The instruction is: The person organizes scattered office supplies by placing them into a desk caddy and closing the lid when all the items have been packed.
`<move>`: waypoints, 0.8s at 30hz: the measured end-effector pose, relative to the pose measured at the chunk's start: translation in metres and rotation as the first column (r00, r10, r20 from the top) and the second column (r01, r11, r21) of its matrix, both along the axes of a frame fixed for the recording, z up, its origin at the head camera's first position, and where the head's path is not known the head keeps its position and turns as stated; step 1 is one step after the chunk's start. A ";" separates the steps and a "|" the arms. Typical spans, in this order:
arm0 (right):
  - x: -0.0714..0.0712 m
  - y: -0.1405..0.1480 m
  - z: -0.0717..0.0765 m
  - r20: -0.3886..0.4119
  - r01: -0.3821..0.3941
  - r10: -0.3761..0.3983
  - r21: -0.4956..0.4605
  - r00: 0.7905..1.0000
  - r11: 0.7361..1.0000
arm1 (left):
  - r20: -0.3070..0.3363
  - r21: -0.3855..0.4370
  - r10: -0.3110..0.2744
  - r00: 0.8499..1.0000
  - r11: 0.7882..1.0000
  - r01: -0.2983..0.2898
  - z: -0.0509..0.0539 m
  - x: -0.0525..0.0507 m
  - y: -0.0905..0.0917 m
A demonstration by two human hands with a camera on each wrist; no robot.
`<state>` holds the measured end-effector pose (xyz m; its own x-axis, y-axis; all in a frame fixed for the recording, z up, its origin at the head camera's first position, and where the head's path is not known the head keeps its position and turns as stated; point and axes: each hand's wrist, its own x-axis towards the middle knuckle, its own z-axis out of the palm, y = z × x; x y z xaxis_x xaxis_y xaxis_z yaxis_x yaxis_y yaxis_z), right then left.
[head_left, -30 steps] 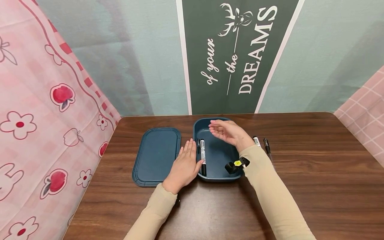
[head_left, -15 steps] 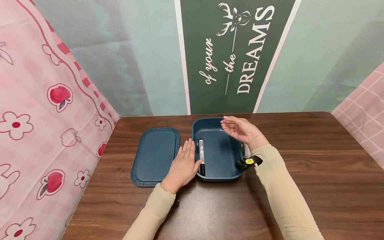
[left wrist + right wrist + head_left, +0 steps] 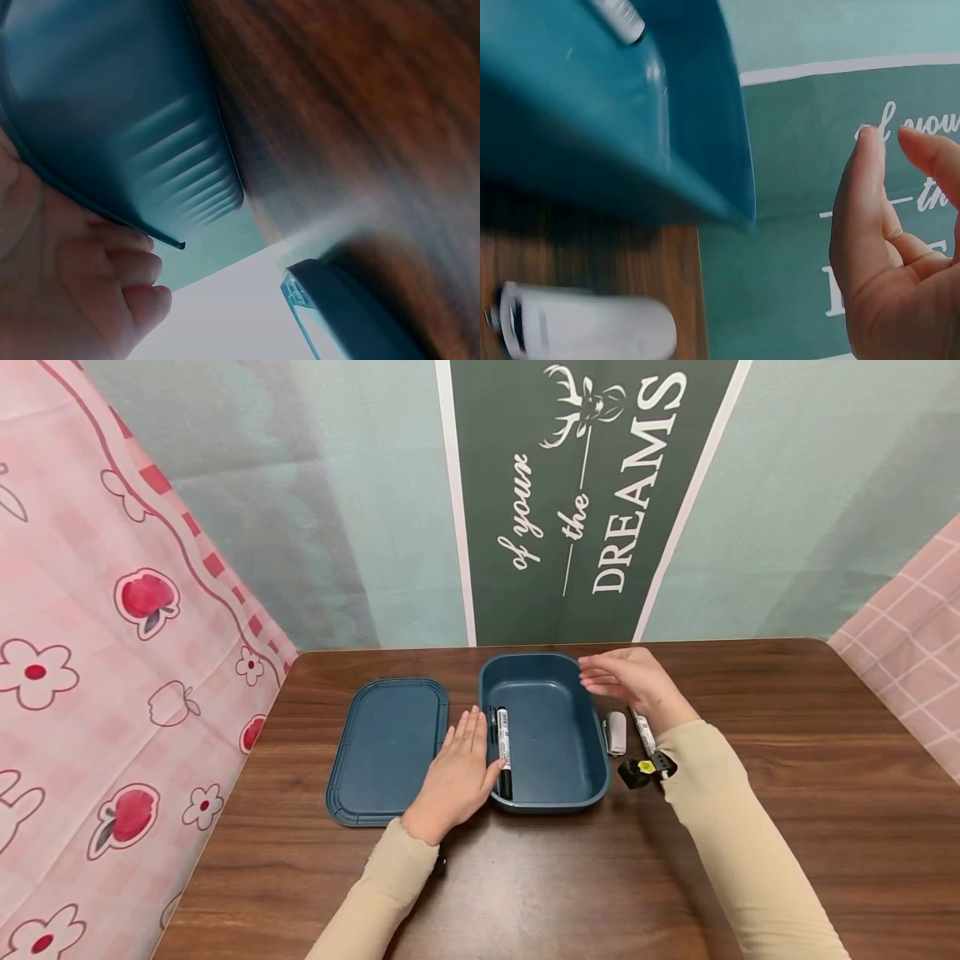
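In the head view a deep blue box (image 3: 547, 760) sits on the table without its lid. A black-and-white marker (image 3: 504, 743) and a thin black pen (image 3: 493, 724) lie along its left inner wall. My left hand (image 3: 453, 768) rests with straight fingers at the box's left rim, its thumb near the marker. Above the far right corner of the box hovers my right hand (image 3: 630, 681), fingers extended and holding nothing. Right of the box lie a small pale grey stapler-like object (image 3: 616, 732) and another marker (image 3: 642, 731), partly covered by my right wrist and its camera.
The flat blue lid (image 3: 390, 752) lies on the wooden table (image 3: 525, 893) left of the box, close to my left hand. A cloth backdrop (image 3: 397, 527) hangs behind the table's far edge, and a pink patterned cloth (image 3: 112, 693) flanks the left side.
My right hand has moved rightward from over the box's interior to its far right corner, uncovering the pale grey object. My left hand, the box and its contents have stayed put.
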<state>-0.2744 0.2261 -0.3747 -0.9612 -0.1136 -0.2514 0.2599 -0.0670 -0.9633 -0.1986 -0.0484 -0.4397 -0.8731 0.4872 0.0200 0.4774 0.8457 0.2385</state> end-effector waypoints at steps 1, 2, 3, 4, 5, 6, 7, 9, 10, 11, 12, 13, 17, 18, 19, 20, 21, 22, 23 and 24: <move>0.001 0.001 0.000 -0.021 0.003 -0.002 0.049 1.000 0.999 | 0.001 -0.003 0.001 1.000 1.000 -0.001 0.000 0.000 0.000; 0.001 0.003 0.000 -0.044 0.006 -0.002 0.094 0.999 0.996 | -0.001 -0.004 0.001 1.000 1.000 -0.001 -0.001 0.000 0.000; 0.002 0.005 0.000 -0.065 0.007 0.002 0.141 0.998 0.990 | -0.001 -0.006 0.001 1.000 1.000 -0.001 -0.001 0.000 0.000; 0.003 0.006 0.000 -0.085 0.012 0.005 0.198 0.996 0.980 | -0.001 -0.008 0.002 1.000 1.000 -0.002 -0.001 0.000 0.000; 0.003 0.007 0.000 -0.103 0.018 0.010 0.267 0.995 0.964 | -0.001 -0.012 0.004 1.000 1.000 -0.004 -0.001 -0.001 0.000; 0.004 0.009 0.000 -0.117 0.027 0.013 0.337 0.993 0.941 | -0.003 -0.011 0.004 1.000 1.000 -0.004 -0.002 -0.001 0.000; 0.005 0.010 0.000 -0.133 0.035 0.024 0.423 0.991 0.905 | -0.005 -0.009 0.005 1.000 1.000 -0.005 -0.002 -0.001 0.000; 0.007 0.013 -0.001 -0.156 0.052 0.052 0.598 0.986 0.800 | -0.005 -0.007 0.004 1.000 1.000 -0.005 -0.002 -0.001 0.000; 0.008 0.015 -0.001 -0.163 0.059 0.069 0.673 0.984 0.738 | -0.004 -0.007 0.004 1.000 1.000 -0.004 -0.002 -0.001 0.000; 0.009 0.016 -0.001 -0.167 0.063 0.089 0.732 0.982 0.678 | -0.004 -0.005 0.004 1.000 1.000 -0.004 -0.002 -0.001 0.000; 0.010 0.017 -0.002 -0.170 0.067 0.110 0.784 0.979 0.617 | -0.004 -0.005 0.003 1.000 1.000 -0.003 -0.002 -0.001 0.000; 0.011 0.019 -0.002 -0.172 0.069 0.133 0.825 0.976 0.561 | -0.003 -0.004 0.003 1.000 1.000 -0.003 -0.002 -0.001 0.000; 0.013 0.020 -0.005 -0.165 0.059 0.199 0.889 0.966 0.454 | -0.004 -0.008 0.006 1.000 1.000 -0.006 -0.002 -0.001 0.000; 0.013 0.020 -0.006 -0.163 0.058 0.208 0.898 0.964 0.436 | -0.004 -0.008 0.007 1.000 1.000 -0.007 -0.002 -0.001 0.000; 0.013 0.020 -0.007 -0.160 0.056 0.213 0.903 0.964 0.425 | -0.003 -0.008 0.009 1.000 1.000 -0.009 -0.002 -0.001 0.000; 0.014 0.020 -0.008 -0.156 0.054 0.218 0.908 0.963 0.415 | -0.004 -0.009 0.009 1.000 1.000 -0.009 -0.002 -0.001 0.000; 0.014 0.020 -0.009 -0.150 0.049 0.221 0.912 0.964 0.407 | -0.004 -0.010 0.010 1.000 1.000 -0.010 -0.002 -0.001 0.001; 0.015 0.019 -0.010 -0.142 0.043 0.221 0.916 0.965 0.400 | -0.007 -0.008 0.009 1.000 1.000 -0.010 -0.002 -0.001 0.001; 0.015 0.019 -0.011 -0.133 0.037 0.221 0.919 0.966 0.393 | -0.008 -0.007 0.009 1.000 1.000 -0.009 -0.002 -0.001 0.001; 0.016 0.018 -0.012 -0.128 0.033 0.221 0.921 0.967 0.388 | -0.008 -0.007 0.010 1.000 1.000 -0.010 -0.002 -0.001 0.001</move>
<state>-0.2589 0.2445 -0.3870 -0.9967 -0.0319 -0.0740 0.0047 0.8936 -0.4488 -0.1998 -0.0475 -0.4421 -0.8776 0.4788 0.0235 0.4709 0.8520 0.2289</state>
